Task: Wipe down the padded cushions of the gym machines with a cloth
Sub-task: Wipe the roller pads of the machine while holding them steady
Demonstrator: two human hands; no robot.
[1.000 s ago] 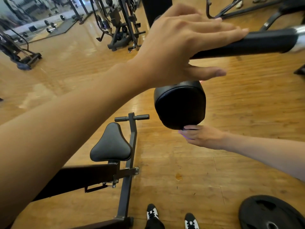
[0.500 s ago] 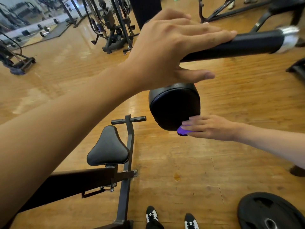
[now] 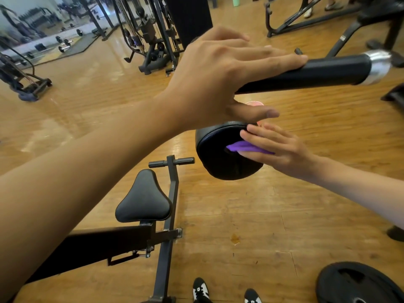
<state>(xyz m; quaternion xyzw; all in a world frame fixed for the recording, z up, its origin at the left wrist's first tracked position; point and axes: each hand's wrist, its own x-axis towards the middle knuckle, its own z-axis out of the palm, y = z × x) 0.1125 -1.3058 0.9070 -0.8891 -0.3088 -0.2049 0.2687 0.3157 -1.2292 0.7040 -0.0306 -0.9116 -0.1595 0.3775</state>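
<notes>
A round black padded cushion (image 3: 218, 156) hangs just under a black bar (image 3: 317, 72) with a chrome end. My left hand (image 3: 220, 77) lies over the bar from above, fingers stretched along it and thumb below it. My right hand (image 3: 277, 147) presses a purple cloth (image 3: 244, 147) flat against the right face of the cushion, and most of the cloth is hidden under my palm. A black triangular seat pad (image 3: 143, 200) sits lower left on a black bench frame (image 3: 168, 215).
A black weight plate (image 3: 356, 283) lies on the wooden floor at the lower right. My shoes (image 3: 201, 289) stand at the bottom edge. Cable machines (image 3: 153, 38) and dumbbells stand at the far left. Another machine frame and a person's feet (image 3: 317, 8) are at the top right.
My right hand with the cloth has moved up from the cushion's lower edge onto its right face. My left hand has stayed on the bar.
</notes>
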